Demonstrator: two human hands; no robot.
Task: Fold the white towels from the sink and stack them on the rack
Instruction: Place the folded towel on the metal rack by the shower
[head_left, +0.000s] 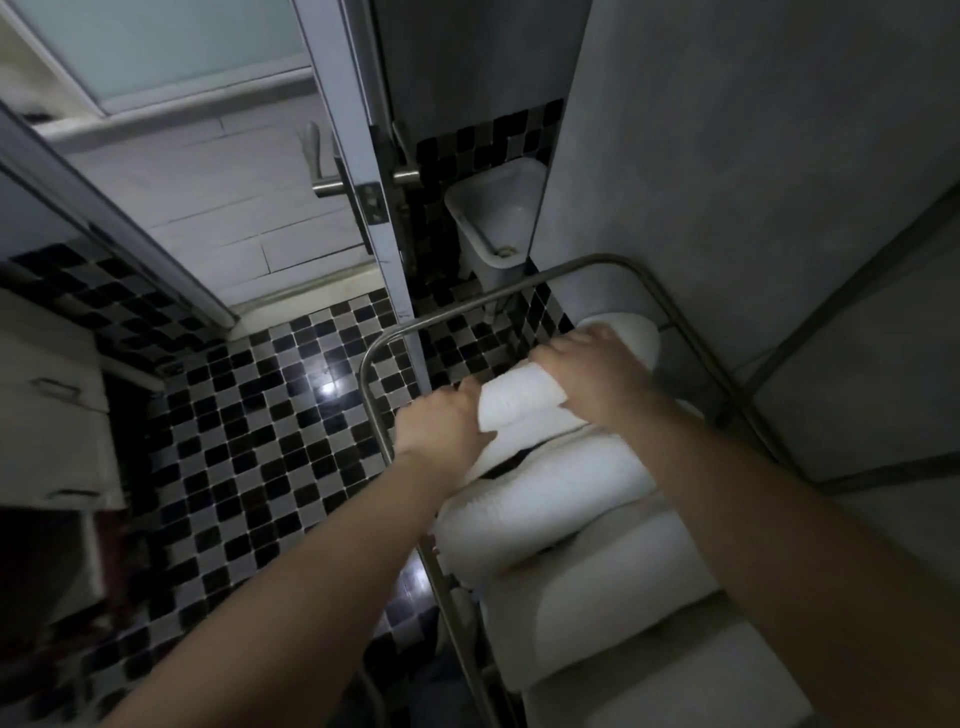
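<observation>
Left hand (441, 422) grips the towel (519, 397) at 8 o'clock, right hand (589, 364) at 2 o'clock, atop the stack (561, 493) on the rack (375, 364).

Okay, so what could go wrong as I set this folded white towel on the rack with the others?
The folded white towel, gripped by the left hand and right hand, lies close to the rounded metal rack rail; released carelessly, it might slide off onto the black-and-grey mosaic tile floor. The stacked white towels already there bulge unevenly, so it could roll.
</observation>
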